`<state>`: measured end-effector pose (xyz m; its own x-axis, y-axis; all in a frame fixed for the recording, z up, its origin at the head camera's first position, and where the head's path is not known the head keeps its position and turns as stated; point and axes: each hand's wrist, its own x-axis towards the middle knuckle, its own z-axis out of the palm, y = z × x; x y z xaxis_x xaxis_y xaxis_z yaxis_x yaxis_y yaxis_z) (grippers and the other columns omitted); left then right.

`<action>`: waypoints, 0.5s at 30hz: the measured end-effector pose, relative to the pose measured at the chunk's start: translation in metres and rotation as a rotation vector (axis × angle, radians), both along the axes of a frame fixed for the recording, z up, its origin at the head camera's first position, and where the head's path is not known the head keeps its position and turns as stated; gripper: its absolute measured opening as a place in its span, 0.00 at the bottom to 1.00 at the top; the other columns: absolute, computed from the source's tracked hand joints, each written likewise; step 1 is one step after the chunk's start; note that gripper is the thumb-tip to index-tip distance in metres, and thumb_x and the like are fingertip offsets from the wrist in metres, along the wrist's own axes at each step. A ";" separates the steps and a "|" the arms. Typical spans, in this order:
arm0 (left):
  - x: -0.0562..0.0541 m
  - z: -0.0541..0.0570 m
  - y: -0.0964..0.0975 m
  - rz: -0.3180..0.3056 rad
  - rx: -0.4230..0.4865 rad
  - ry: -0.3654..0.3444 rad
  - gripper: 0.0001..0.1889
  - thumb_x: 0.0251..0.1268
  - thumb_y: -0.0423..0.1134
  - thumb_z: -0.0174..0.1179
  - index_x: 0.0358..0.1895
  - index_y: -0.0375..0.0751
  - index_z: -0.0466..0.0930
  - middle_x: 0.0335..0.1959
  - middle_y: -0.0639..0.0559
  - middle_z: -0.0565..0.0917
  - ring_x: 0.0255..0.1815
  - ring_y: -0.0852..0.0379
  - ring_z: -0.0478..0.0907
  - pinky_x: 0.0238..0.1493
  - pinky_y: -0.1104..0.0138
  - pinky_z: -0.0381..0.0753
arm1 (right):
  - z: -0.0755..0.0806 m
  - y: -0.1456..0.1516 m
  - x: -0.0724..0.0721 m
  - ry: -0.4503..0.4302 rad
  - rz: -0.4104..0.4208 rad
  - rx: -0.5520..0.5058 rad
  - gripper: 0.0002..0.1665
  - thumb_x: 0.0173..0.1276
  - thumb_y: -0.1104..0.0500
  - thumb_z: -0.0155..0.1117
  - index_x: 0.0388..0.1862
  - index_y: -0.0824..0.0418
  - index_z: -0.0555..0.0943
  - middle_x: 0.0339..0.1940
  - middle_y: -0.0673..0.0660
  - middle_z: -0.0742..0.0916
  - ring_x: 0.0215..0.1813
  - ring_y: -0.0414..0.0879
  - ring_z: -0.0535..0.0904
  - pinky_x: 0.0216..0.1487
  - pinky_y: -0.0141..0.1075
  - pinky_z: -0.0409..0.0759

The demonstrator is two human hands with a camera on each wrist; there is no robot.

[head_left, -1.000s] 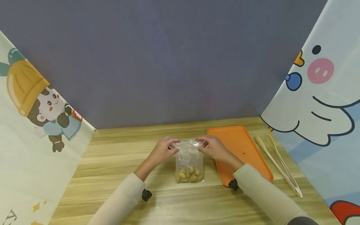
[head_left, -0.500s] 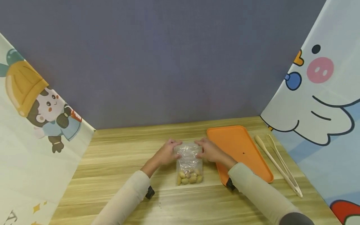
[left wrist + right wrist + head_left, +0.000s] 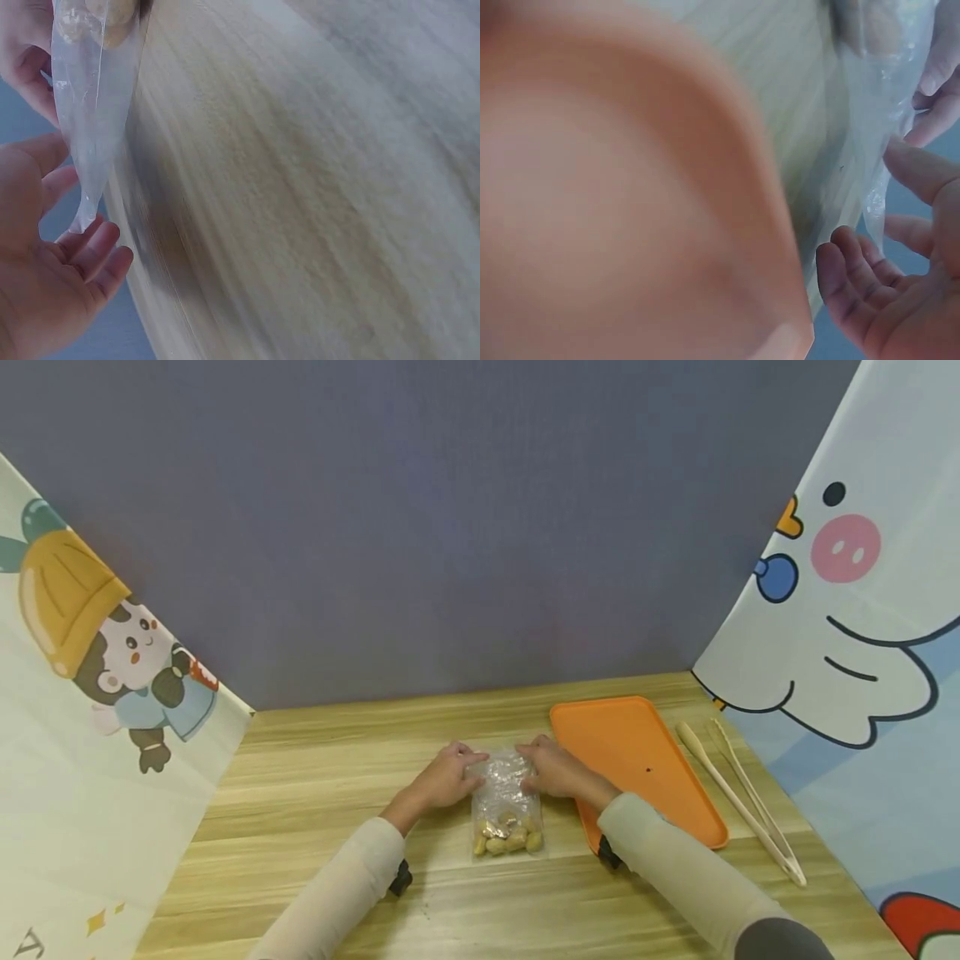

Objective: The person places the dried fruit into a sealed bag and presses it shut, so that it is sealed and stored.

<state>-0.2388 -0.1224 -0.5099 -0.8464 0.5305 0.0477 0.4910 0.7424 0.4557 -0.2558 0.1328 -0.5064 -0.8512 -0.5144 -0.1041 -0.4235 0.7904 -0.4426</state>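
Note:
A clear plastic bag [image 3: 506, 787] with several rounded yellow-brown pieces [image 3: 516, 840] in its lower end is between the two hands on the table. At its upper left edge, my left hand [image 3: 448, 777] pinches the film. The right hand [image 3: 553, 768] pinches the upper right edge. In the left wrist view, the thumb and index finger of the left hand [image 3: 45, 262] are at the bag [image 3: 97, 97], with its other fingers loosely bent. The right wrist view has the thumb of the right hand [image 3: 900, 300] against the bag's film [image 3: 877, 97]. Whether the bag is sealed, I cannot tell.
An orange tray [image 3: 615, 735] with a small dark speck lies under and beside the right forearm. Light-coloured tongs [image 3: 742, 802] lie right of it. The wood-grain table [image 3: 315, 793] ends at a grey back panel [image 3: 465, 543], with printed panels on both sides.
Both hands have shifted slightly nearer to me, from the bag's top corners to lower along its sides. The bag has come slightly nearer too. Tray and tongs lie as before.

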 end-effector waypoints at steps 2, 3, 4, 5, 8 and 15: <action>0.000 -0.001 0.000 0.005 -0.008 -0.014 0.25 0.72 0.46 0.61 0.68 0.42 0.77 0.60 0.39 0.80 0.61 0.44 0.76 0.66 0.49 0.77 | -0.002 0.000 0.000 0.001 0.012 0.017 0.46 0.61 0.50 0.76 0.76 0.59 0.70 0.59 0.62 0.81 0.57 0.51 0.78 0.59 0.48 0.82; 0.000 -0.001 0.000 0.006 -0.013 -0.021 0.24 0.72 0.46 0.61 0.68 0.43 0.77 0.60 0.39 0.80 0.61 0.44 0.76 0.66 0.49 0.77 | -0.002 0.000 0.000 0.003 0.017 0.022 0.45 0.61 0.50 0.76 0.76 0.58 0.71 0.58 0.61 0.81 0.54 0.50 0.78 0.57 0.47 0.82; 0.000 -0.002 0.000 0.008 -0.020 -0.032 0.24 0.73 0.46 0.60 0.68 0.43 0.77 0.60 0.39 0.80 0.61 0.44 0.75 0.66 0.49 0.76 | -0.003 0.001 0.000 0.006 0.027 0.032 0.44 0.62 0.50 0.76 0.75 0.58 0.72 0.56 0.61 0.82 0.52 0.49 0.78 0.54 0.46 0.82; 0.000 -0.002 0.001 0.010 -0.029 -0.040 0.24 0.73 0.46 0.60 0.68 0.43 0.78 0.60 0.39 0.80 0.61 0.44 0.75 0.66 0.49 0.76 | -0.003 0.001 -0.001 0.006 0.034 0.039 0.43 0.62 0.50 0.76 0.75 0.57 0.72 0.54 0.60 0.82 0.50 0.47 0.77 0.52 0.44 0.82; -0.001 -0.002 0.002 0.025 -0.056 -0.074 0.24 0.73 0.47 0.59 0.68 0.44 0.77 0.60 0.39 0.79 0.61 0.44 0.75 0.65 0.49 0.76 | -0.003 0.002 -0.002 -0.004 0.053 0.052 0.41 0.62 0.50 0.76 0.73 0.56 0.74 0.49 0.57 0.83 0.45 0.45 0.75 0.47 0.42 0.80; -0.002 -0.004 0.006 0.057 -0.133 -0.061 0.23 0.69 0.47 0.62 0.65 0.48 0.81 0.60 0.41 0.79 0.59 0.44 0.73 0.61 0.49 0.75 | -0.001 0.000 -0.007 -0.041 0.064 0.125 0.39 0.64 0.49 0.75 0.72 0.58 0.76 0.54 0.58 0.84 0.53 0.49 0.77 0.56 0.46 0.80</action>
